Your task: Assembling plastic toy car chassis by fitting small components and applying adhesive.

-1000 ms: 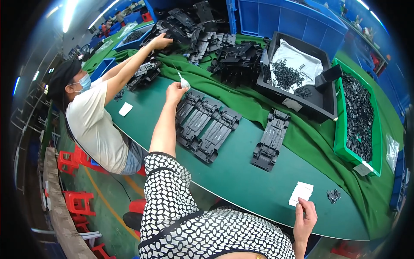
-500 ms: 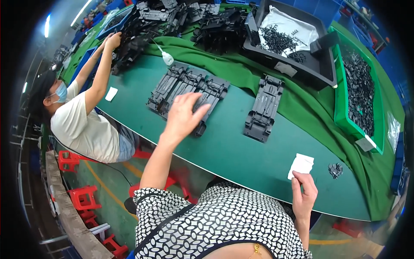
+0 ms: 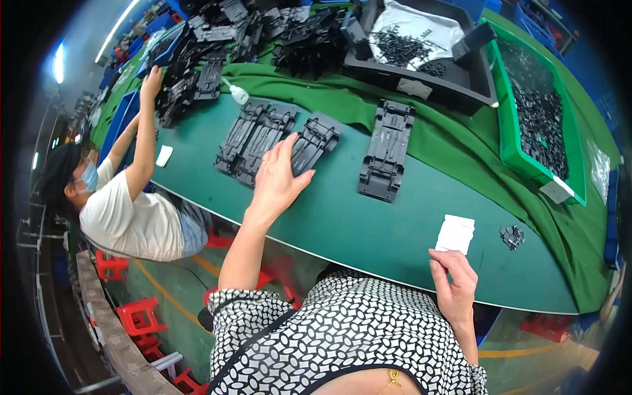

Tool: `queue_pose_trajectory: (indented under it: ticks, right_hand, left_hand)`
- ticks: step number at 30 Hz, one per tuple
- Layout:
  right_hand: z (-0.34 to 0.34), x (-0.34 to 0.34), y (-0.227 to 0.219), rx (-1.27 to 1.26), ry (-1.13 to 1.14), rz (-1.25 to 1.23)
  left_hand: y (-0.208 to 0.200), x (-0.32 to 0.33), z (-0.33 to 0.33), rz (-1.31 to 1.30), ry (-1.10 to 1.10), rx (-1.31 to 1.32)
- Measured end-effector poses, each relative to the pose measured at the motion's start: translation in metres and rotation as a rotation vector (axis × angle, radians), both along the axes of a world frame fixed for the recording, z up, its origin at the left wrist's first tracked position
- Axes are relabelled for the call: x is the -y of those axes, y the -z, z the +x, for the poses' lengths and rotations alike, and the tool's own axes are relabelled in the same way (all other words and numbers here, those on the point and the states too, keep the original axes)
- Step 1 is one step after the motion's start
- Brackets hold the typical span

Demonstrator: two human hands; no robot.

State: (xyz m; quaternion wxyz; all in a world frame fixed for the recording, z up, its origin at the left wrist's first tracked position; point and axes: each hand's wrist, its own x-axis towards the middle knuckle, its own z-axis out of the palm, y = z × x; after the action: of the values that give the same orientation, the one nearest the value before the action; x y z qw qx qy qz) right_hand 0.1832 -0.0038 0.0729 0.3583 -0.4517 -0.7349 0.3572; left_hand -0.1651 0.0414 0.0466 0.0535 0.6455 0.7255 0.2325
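Head view: black chassis (image 3: 317, 139) lies partly under left grip (image 3: 276, 176).

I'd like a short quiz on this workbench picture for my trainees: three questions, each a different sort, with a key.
1. What lies nearest the right hand?
2. True or false: the green bin stands to the left of the black tray.
3. Fill in the colour: the left hand is at a ____ moulded part.

Key:
1. The white sheets.
2. False; the green bin is to the right of the black tray.
3. Black.
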Motion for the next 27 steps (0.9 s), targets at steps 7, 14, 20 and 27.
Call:
queue_pose_trajectory:
  ticks: [7, 14, 20, 27]
  right_hand:
    - [-0.005, -0.028, 0.006, -0.402, 0.097, -0.369]
    - [0.007, -0.036, 0.012, -0.665, -0.065, -0.738]
    - [0.022, -0.018, 0.024, -0.931, 0.095, -0.693]
    - [0.0, -0.007, 0.024, -1.112, 0.01, -0.813]
  left_hand:
    - [-0.059, 0.031, 0.046, 0.07, 0.633, -0.025]
    - [-0.061, 0.034, 0.09, 0.022, 0.88, -0.059]
    - [-0.041, 0.02, 0.108, 0.492, 0.464, -0.067]
    - [-0.001, 0.026, 0.178, -0.08, 0.332, 1.816]
